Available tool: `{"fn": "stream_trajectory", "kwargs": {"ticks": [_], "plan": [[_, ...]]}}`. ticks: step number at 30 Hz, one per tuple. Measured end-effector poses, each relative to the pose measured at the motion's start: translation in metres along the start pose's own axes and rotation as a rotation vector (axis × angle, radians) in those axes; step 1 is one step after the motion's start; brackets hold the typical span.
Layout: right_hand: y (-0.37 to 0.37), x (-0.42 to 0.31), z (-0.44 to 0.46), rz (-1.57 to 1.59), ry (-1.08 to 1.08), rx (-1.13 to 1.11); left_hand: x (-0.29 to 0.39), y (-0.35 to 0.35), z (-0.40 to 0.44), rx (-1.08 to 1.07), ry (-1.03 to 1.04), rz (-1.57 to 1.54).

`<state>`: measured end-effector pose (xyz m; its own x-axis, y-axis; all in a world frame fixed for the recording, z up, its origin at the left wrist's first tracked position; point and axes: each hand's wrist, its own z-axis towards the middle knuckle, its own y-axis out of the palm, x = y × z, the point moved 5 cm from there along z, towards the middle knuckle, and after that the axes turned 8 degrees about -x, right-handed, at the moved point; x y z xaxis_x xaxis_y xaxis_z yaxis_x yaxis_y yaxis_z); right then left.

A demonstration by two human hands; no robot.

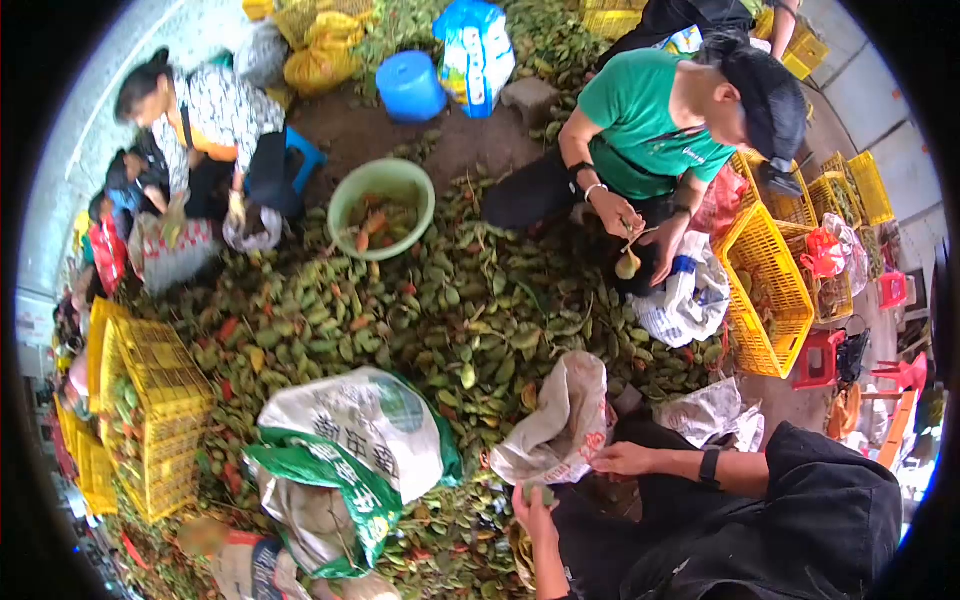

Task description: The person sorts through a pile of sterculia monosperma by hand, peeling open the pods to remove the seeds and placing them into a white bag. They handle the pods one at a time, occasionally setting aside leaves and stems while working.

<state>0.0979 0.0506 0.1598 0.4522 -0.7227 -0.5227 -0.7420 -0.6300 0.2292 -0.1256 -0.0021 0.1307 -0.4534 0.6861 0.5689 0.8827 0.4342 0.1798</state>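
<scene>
My left hand [535, 512] is closed around a small green piece [541, 494], perhaps a fruit or leaf, just below a whitish sack [560, 425]. The sack stands upright with red print on its side. My right hand [622, 459], with a dark watch on the wrist, has its fingers closed on the sack's lower right edge. Black clothing lies behind both hands. Left of them, a white and green sack [350, 420] rests open on the leaves.
Leaves [430, 320] cover the ground. A co-worker in green [650, 120] holds a stemmed fruit [628, 265]; another person [215, 110] sits upper left. Around them are yellow crates [160, 400], a green basin [345, 205], a blue bucket [410, 85] and red stools [818, 358].
</scene>
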Motion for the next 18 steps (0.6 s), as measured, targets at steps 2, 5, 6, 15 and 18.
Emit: {"fn": "stream_trajectory", "kwargs": {"ticks": [2, 5, 6, 15, 18], "plan": [[-0.01, 0.021, -0.017, -0.007, -0.013, 0.059, -0.016, -0.028, 0.011, 0.076, -0.019, -0.091], [-0.024, 0.037, -0.042, 0.04, -0.008, 0.139, -0.026, -0.039, 0.045, 0.393, -0.254, -0.309], [-0.032, 0.037, -0.044, 0.039, -0.02, 0.143, 0.013, -0.001, 0.069, 0.16, -0.145, -0.242], [-0.064, 0.04, -0.057, 0.06, -0.224, 0.344, 0.362, 0.29, 0.033, -0.578, 0.866, 0.013], [-0.079, 0.044, -0.042, -0.14, -0.103, 0.383, 0.208, 0.144, 0.155, -0.07, 0.479, 0.035]]}}
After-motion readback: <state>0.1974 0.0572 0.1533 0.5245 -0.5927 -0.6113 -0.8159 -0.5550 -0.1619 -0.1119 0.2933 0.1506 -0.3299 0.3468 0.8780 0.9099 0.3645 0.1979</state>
